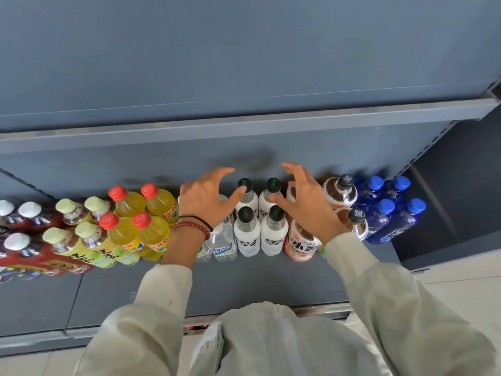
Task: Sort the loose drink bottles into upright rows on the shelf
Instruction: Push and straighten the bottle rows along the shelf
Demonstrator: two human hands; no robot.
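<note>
Four white black-capped bottles (272, 232) stand upright in two rows midway along the shelf (244, 280), back from its front edge. The left hand (206, 198) and right hand (305, 204) hover spread, gripping nothing. The bottles look full, stiff and probably slick, so take them round the shoulder.

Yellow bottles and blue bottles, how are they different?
The yellow bottles have red caps; the blue bottles have blue caps. The yellow bottles hold yellow drink; the blue bottles look deep blue. Both are four upright bottles, two by two.
</note>
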